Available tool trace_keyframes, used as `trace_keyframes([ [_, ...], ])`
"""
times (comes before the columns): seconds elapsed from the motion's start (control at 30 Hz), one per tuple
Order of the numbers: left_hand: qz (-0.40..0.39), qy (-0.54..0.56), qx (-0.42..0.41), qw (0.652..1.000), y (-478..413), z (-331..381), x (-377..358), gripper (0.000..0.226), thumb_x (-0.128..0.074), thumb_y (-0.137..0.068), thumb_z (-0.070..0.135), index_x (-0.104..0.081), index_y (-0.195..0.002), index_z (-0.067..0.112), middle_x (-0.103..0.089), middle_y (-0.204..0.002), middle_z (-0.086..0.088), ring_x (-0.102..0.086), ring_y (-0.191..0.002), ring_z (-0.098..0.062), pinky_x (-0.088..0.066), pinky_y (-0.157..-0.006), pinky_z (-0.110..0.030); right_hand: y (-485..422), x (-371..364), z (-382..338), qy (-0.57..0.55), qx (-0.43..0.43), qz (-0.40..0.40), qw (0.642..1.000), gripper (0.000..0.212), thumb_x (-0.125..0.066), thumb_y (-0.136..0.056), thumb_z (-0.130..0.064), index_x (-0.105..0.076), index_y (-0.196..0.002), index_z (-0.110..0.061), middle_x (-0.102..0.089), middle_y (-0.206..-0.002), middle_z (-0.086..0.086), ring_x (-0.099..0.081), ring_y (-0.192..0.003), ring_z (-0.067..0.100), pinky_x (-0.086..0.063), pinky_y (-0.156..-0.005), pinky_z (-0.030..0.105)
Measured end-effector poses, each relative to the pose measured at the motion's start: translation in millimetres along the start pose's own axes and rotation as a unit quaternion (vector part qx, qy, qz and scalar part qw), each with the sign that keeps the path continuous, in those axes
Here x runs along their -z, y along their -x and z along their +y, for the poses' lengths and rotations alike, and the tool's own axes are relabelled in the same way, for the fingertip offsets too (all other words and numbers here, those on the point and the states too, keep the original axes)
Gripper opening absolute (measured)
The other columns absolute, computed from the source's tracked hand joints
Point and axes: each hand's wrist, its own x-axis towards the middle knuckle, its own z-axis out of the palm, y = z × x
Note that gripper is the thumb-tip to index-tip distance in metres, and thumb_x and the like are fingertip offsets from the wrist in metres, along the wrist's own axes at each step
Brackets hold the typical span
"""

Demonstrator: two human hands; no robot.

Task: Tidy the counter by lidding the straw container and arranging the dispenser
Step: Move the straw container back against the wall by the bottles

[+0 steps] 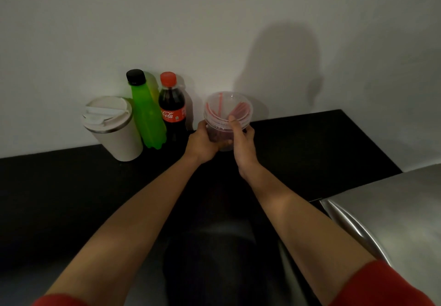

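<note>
The fingers of the left hand [202,142] were wrapped around the lower wall of the clear straw container [226,122], grasping it from the left. The right hand [242,140] gripped the same container from the right, its thumb [232,120] pressed up over the rim onto the clear lid [228,105]. The lid sat on top of the container, tilted toward the camera; whether it was fully seated could not be told. Red and white straws [238,110] showed through the plastic. The container was at the back of the black surface [310,143], near the white wall [214,19]; whether it touched the surface could not be told. Just left of it stood a cola bottle [172,110] with a red cap, then a green bottle [146,115] with a black cap, then a cream lidded cup [114,129]. A steel appliance [393,210] lay at the right edge.
</note>
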Motion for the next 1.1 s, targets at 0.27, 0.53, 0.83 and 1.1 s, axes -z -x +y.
trace_keyframes([
  [0.27,0.001,0.01,0.001,1.0,4,1,-1,0.085,-0.079,-0.069,0.034,-0.034,-0.137,0.011,-0.054,-0.132,-0.009,-0.055,-0.114,-0.022,-0.04,-0.082,-0.018,3,0,-1,0.0,-0.017,0.005,1.0,0.087,-0.06,-0.073,-0.06,-0.026,-0.143,-0.019,-0.05,-0.132,0.003,-0.051,-0.113,0.016,-0.045,-0.086,0.026],
  [0.53,0.007,0.014,0.01,1.0,7,2,-5,0.086,-0.079,-0.068,0.036,-0.033,-0.137,0.011,-0.054,-0.132,-0.009,-0.055,-0.115,-0.021,-0.04,-0.083,-0.018,8,-2,-3,-0.022,-0.038,0.004,0.999,0.109,-0.059,-0.049,-0.075,-0.035,-0.139,-0.018,-0.053,-0.13,0.006,-0.054,-0.114,0.019,-0.044,-0.099,0.041],
  [0.83,0.012,-0.002,0.018,1.0,8,0,-4,0.086,-0.08,-0.067,0.037,-0.036,-0.136,0.011,-0.056,-0.131,-0.008,-0.056,-0.114,-0.02,-0.04,-0.082,-0.018,12,-3,-7,-0.008,-0.038,-0.004,0.999,0.113,-0.056,-0.049,-0.078,-0.036,-0.139,-0.014,-0.052,-0.133,0.01,-0.051,-0.118,0.023,-0.04,-0.103,0.043],
  [1.1,0.015,-0.015,0.011,1.0,21,2,1,0.089,-0.082,-0.065,0.036,-0.035,-0.136,0.011,-0.052,-0.134,-0.009,-0.051,-0.119,-0.021,-0.037,-0.086,-0.02,16,6,-4,0.006,-0.076,0.046,0.996,0.104,-0.056,-0.067,-0.072,-0.016,-0.146,-0.016,-0.033,-0.148,0.011,-0.035,-0.132,0.027,-0.03,-0.106,0.041],
])
